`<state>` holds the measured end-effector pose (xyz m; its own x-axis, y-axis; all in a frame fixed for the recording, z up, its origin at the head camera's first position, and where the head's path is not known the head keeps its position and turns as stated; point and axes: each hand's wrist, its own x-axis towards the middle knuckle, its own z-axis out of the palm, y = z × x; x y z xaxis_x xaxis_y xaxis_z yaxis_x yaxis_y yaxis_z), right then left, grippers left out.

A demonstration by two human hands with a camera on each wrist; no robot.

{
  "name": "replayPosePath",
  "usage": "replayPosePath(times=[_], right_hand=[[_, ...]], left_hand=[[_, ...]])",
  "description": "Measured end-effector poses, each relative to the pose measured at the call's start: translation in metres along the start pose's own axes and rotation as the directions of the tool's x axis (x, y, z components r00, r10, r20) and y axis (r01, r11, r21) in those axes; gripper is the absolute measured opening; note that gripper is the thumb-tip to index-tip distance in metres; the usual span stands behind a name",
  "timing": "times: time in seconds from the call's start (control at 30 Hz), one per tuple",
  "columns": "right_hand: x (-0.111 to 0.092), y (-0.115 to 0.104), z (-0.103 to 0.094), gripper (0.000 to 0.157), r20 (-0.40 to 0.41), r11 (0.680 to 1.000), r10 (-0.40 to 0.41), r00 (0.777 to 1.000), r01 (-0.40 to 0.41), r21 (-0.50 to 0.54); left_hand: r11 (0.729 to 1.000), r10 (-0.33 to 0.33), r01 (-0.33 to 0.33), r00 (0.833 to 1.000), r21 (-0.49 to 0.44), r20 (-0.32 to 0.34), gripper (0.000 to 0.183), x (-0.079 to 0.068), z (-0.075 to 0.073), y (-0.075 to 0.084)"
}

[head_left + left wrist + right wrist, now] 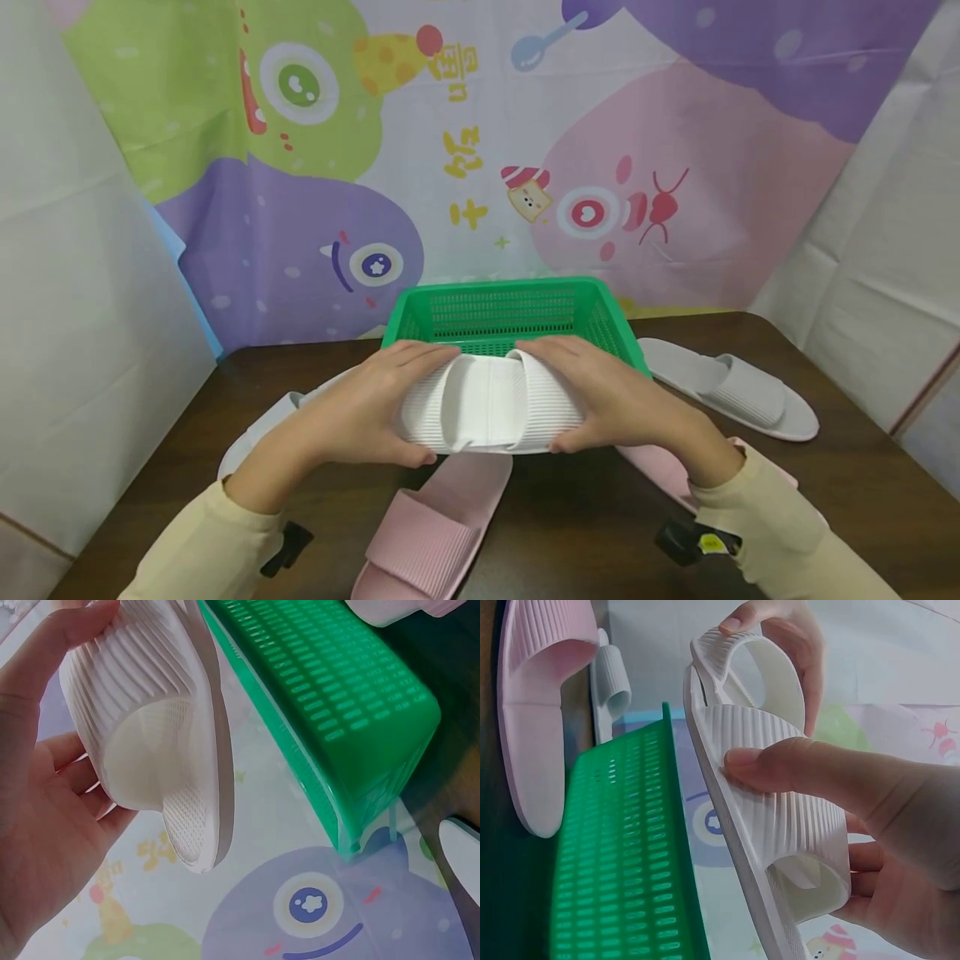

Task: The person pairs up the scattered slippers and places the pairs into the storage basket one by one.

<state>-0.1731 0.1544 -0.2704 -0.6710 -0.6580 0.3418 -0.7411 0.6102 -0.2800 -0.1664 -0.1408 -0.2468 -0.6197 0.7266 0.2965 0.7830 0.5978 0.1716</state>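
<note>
A pair of white slippers with ribbed straps is held up in front of the green basket (498, 286). My left hand (363, 408) grips the left white slipper (425, 412) around its strap, thumb on one side and fingers on the other. Around the strap of the right white slipper (553, 408) curl the thumb and fingers of my right hand (618, 398). The two slippers overlap lengthwise, straps apart, with pale insoles showing between them. In the right wrist view, the right thumb presses on the ribbed strap (772, 772).
On the dark table (570, 533), a pink slipper (423, 542) lies in front of the basket. Another pink slipper (660, 475) is partly hidden under my right forearm. Light grey slippers lie at the right (750, 392) and at the left (258, 425). Behind hangs a cartoon-printed cloth (480, 250).
</note>
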Motion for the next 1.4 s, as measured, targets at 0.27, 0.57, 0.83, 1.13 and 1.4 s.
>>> replayPosePath(times=[0.27, 0.57, 0.83, 1.13, 1.4], right_hand=[[0.0, 0.001, 0.0, 0.103, -0.01, 1.0, -0.001, 1.0, 0.002, 0.007], [0.0, 0.0, 0.002, 0.103, 0.001, 1.0, 0.013, 1.0, -0.013, 0.011], [0.002, 0.0, 0.004, 0.103, -0.015, 1.0, 0.008, 1.0, -0.008, -0.003], [0.003, 0.0, 0.004, 0.103, -0.026, 1.0, 0.018, 1.0, -0.018, 0.002], [0.006, -0.001, 0.006, 0.102, -0.029, 0.999, 0.036, 0.999, -0.036, 0.002]], left_hand=[[1.0, -0.002, 0.002, 1.0, -0.01, -0.006, 0.099, 0.001, 0.001, 0.0], [1.0, 0.011, -0.011, 1.0, -0.026, -0.014, 0.096, 0.005, 0.004, 0.003], [1.0, 0.017, -0.017, 1.0, -0.026, -0.02, 0.098, 0.008, 0.008, 0.003], [0.999, 0.026, -0.027, 0.999, -0.025, -0.034, 0.098, 0.012, 0.012, 0.0], [0.998, 0.05, -0.053, 0.997, -0.038, -0.059, 0.098, 0.018, 0.017, -0.002]])
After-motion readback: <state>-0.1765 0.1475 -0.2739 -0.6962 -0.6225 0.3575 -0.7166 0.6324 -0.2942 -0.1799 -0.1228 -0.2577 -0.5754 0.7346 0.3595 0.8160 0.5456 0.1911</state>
